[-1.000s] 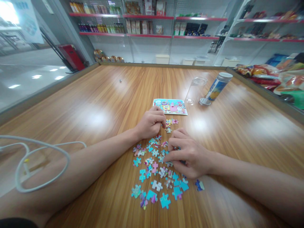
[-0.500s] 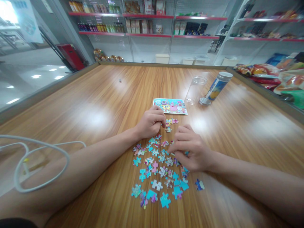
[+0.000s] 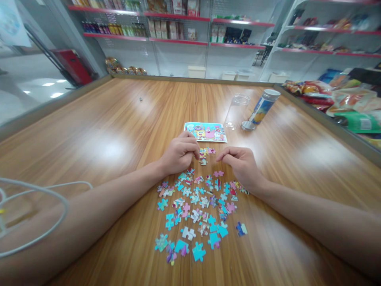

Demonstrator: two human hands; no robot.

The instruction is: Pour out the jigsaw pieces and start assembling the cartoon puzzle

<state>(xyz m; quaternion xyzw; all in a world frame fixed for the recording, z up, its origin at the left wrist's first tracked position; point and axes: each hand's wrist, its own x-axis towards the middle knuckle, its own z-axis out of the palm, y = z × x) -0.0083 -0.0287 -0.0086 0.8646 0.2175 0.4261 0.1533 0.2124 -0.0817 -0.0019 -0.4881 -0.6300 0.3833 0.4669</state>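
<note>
My left hand [image 3: 181,153] rests on the table with its fingers curled, next to a small cluster of joined jigsaw pieces [image 3: 203,152]. Whatever is under its fingertips is hidden. On the other side of the cluster, my right hand [image 3: 242,165] is closed with thumb and index finger together, pointing left; I cannot see what is between them. A pink puzzle piece [image 3: 218,173] lies just below the right fingertips. Many loose jigsaw pieces [image 3: 195,215], mostly blue, are spread below both hands. Behind the cluster lies a cartoon picture card [image 3: 208,133].
A clear plastic jar [image 3: 236,113] and a blue canister [image 3: 263,107] stand at the back right, with a round silver lid [image 3: 248,125] by them. A white cable [image 3: 59,222] loops at the left. Snack packets [image 3: 354,99] lie past the right edge.
My right hand has moved up from the loose pieces to beside the joined cluster, uncovering pieces at the right of the pile. My left hand keeps its place. The view has shifted slightly.
</note>
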